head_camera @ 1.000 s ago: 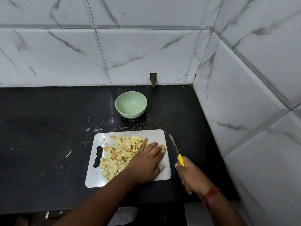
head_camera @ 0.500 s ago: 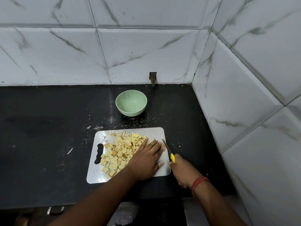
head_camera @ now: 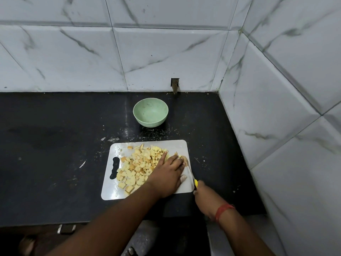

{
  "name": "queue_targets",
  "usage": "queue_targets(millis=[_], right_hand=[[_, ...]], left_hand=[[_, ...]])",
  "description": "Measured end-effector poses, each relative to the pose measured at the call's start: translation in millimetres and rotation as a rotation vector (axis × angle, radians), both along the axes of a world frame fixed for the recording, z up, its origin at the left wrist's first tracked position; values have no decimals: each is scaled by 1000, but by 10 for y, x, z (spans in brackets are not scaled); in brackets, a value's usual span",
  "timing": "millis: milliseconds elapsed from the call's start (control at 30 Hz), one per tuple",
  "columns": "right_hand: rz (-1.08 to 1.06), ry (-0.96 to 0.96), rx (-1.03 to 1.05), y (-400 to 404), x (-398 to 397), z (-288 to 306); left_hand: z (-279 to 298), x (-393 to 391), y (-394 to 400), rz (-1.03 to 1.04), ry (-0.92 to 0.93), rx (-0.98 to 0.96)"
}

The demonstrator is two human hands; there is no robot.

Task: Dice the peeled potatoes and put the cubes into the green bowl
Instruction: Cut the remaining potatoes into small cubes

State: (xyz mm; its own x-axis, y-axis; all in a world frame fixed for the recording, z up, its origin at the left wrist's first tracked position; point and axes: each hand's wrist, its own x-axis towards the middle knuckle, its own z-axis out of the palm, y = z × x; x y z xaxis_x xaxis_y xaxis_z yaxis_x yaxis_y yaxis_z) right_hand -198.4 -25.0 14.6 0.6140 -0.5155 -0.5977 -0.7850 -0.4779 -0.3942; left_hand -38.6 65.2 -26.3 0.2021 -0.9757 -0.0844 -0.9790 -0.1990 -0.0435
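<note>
Left hand (head_camera: 168, 175) grip pins potato piece (head_camera: 184, 158) at cutting board (head_camera: 181, 145) right edge; right hand (head_camera: 205, 197) grip holds yellow-handled knife (head_camera: 192, 177). Green bowl (head_camera: 150, 112) near bench rear edge.

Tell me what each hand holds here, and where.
Right hand grips the knife by its yellow handle. Left hand steadies the remaining potato piece from above.
</note>
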Motion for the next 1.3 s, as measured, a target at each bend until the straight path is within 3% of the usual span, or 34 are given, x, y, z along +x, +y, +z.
queue_targets(millis=[133,333,700,900,1300], right_hand=[[-34,-14,26,87,-265,-13],[-139,-185,-29,130,-156,136],[-87,29,-52,27,357,100],[-1,23,-88,-8,381,106],[-16,29,-29,198,-186,11]], left_hand=[[8,-11,10,19,41,34],[12,-64,55,41,60,58],[6,-97,96,79,81,49],[-1,-124,113,85,70,56],[47,-171,88,103,27,110]])
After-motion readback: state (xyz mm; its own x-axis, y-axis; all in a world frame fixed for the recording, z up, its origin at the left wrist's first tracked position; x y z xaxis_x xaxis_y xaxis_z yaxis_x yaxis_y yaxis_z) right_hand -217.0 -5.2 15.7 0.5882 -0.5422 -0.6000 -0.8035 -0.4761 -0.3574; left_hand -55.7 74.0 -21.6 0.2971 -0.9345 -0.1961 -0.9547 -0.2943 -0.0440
